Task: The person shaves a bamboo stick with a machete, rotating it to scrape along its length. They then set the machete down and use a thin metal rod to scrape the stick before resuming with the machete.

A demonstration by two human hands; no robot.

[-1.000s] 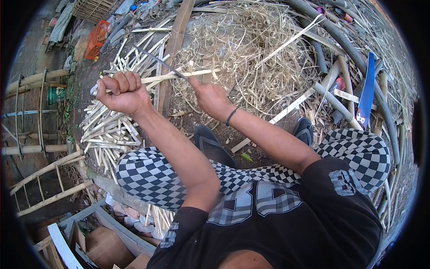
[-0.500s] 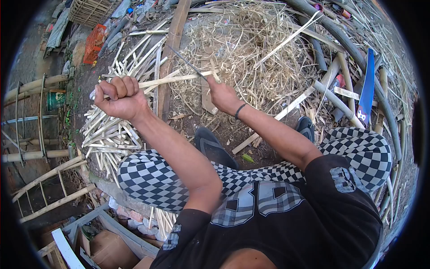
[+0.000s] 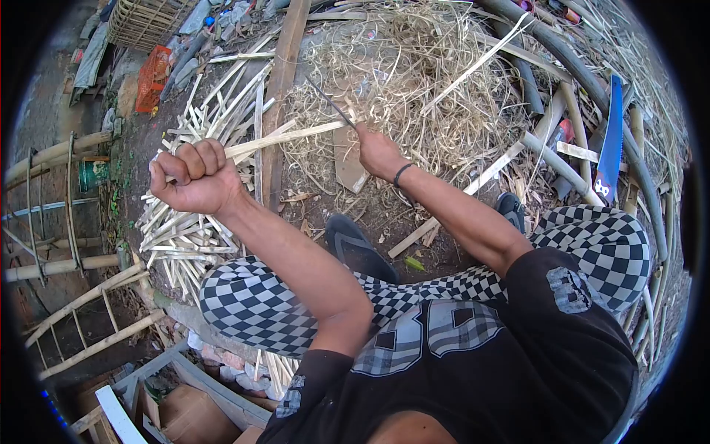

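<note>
My left hand [image 3: 196, 177] is closed in a fist around one end of a pale bamboo strip [image 3: 296, 135], which points to the right. My right hand [image 3: 381, 154] grips a knife, its handle hidden in the fingers. The thin dark knife blade [image 3: 330, 102] slants up and left, crossing the strip near its right end. Beneath the strip lie a long brown plank [image 3: 279, 89] and a short flat board [image 3: 349, 159]. Curly bamboo shavings [image 3: 414, 81] heap up beyond my right hand, and a pile of cut strips [image 3: 185, 248] lies below and around my left hand.
A blue saw [image 3: 611, 140] leans among bamboo poles [image 3: 560, 166] at the right. An orange crate [image 3: 153, 80] and a woven basket [image 3: 144, 22] stand at the upper left. Bamboo ladder-like frames [image 3: 96, 325] lie left, with a wooden frame [image 3: 200, 385] at lower left.
My right hand and the knife have shifted right, closer to the strip's right end. My left hand has dropped slightly, still gripping the strip. The whole view has shifted a little.
</note>
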